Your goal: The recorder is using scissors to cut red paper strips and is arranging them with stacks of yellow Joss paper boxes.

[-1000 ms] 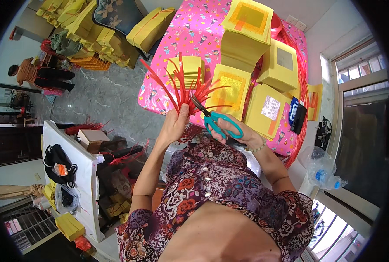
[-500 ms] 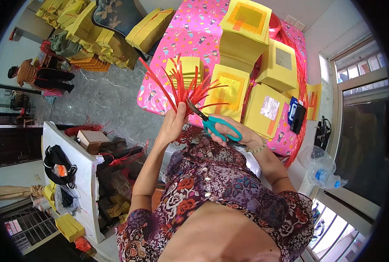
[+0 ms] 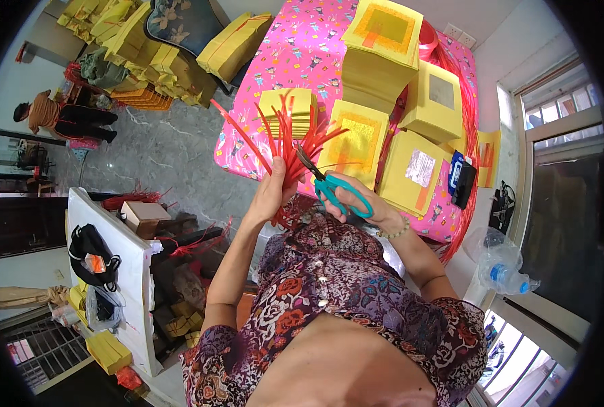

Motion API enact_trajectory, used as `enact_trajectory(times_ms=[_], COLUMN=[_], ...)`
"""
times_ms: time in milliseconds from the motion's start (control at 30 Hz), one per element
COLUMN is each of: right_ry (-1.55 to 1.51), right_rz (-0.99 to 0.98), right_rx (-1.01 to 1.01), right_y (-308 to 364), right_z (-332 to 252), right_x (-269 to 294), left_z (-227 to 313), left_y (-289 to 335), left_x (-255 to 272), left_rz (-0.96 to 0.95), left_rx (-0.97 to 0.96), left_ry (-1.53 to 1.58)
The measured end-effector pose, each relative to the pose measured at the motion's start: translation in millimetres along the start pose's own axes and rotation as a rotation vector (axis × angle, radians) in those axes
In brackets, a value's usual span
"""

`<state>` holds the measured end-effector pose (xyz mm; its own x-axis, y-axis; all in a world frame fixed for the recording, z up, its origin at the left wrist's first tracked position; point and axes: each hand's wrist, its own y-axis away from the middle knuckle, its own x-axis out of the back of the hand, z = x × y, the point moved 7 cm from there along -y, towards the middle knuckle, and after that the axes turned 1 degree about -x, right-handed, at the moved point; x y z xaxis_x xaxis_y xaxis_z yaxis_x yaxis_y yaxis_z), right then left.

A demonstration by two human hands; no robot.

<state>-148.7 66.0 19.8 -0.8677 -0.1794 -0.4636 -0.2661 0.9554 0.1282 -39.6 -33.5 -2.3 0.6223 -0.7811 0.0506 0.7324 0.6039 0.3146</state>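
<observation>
A bundle of red plastic strips (image 3: pixel 289 146) fans upward out of my left hand (image 3: pixel 271 193), which is closed round its lower part. More of the strips hang below the fist. In my right hand (image 3: pixel 361 203) is a pair of scissors (image 3: pixel 348 193) with teal handles, my fingers through the loops. The dark blades point up and to the left and lie against the right side of the strips. Whether a strip is between the blades is too small to tell. Behind the bundle, a small stack of yellow paper (image 3: pixel 275 102) rests on the pink table.
The pink patterned tablecloth (image 3: pixel 308 41) carries several yellow paper stacks (image 3: pixel 381 81) and long red strips (image 3: pixel 471 136) along its right edge. A plastic bottle (image 3: pixel 505 277) is by the window. At left stands a white table (image 3: pixel 132 271) with a black bag (image 3: pixel 90 254). Another person (image 3: pixel 64 122) is farther off.
The scissors have shifted slightly up and left along the bundle, and their blades look closer together. My left hand has turned a little, and the strips spread more upright.
</observation>
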Motion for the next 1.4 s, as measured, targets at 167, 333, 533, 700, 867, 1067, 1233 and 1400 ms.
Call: enact_trajectory(times_ms=[167, 333, 533, 700, 867, 1067, 1233, 1400], right_ry=[0.006, 0.003, -0.099, -0.067, -0.052, -0.142, -0.189, -0.252], right_rz=[0.04, 0.082, 0.058, -0.047, -0.009, -0.036, 0.002, 0.092], right_rx=[0.041, 0.057, 0.148, 0.159, -0.024, -0.084, -0.063, -0.078], right_y=[-2.0, 0.1, 9.5, 12.2, -1.2, -4.7, -10.8, -6.9], right_z=[0.8, 0.7, -11.9, -24.3, -4.1, 0.4, -2.0, -1.2], right_x=[-0.8, -1.5, 3.5, -9.9, -1.9, 2.7, 7.4, 15.0], left_z=[-3.7, 2.0, -0.9, 7.7, 13.4, 21.4, 22.4, 21.3], left_y=[2.4, 2.8, 1.3, 3.4, 6.0, 10.7, 11.7, 8.2], left_x=[-12.5, -13.5, 3.1, 9.3, 4.7, 0.7, -3.7, -1.2], left_rz=[-0.041, -0.034, 0.105, 0.232, 0.186, 0.124, 0.096, 0.061], left_rx=[0.14, 0.127, 0.002, -0.178, -0.198, -0.201, -0.27, -0.272], left_ry=[0.237, 0.232, -0.081, -0.374, -0.536, -0.566, -0.567, -0.689])
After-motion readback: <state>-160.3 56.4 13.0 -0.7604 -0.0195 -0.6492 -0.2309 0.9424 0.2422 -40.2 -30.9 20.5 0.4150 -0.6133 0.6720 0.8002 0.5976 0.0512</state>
